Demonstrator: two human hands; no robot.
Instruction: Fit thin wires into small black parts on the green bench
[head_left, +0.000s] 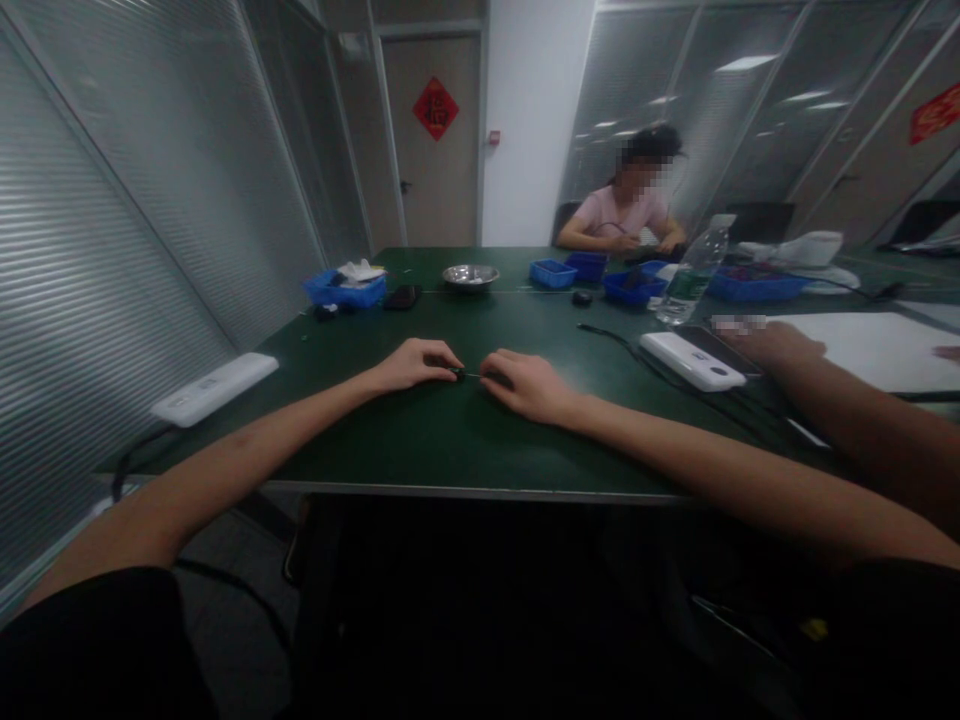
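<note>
Over the green table, my two hands nearly meet. My left hand pinches a small dark part between thumb and fingertips; its exact kind is too small to make out. Closed around the dark handle of a thin tool, which looks like a screwdriver, is my right hand. The slim shaft points left and its tip meets the dark part. Most of the handle is hidden by my fingers.
Farther back stand a metal bowl, a blue basket with tissue and several blue trays. White power banks lie at both sides. A water bottle and a co-worker's arm are at right; another person sits opposite.
</note>
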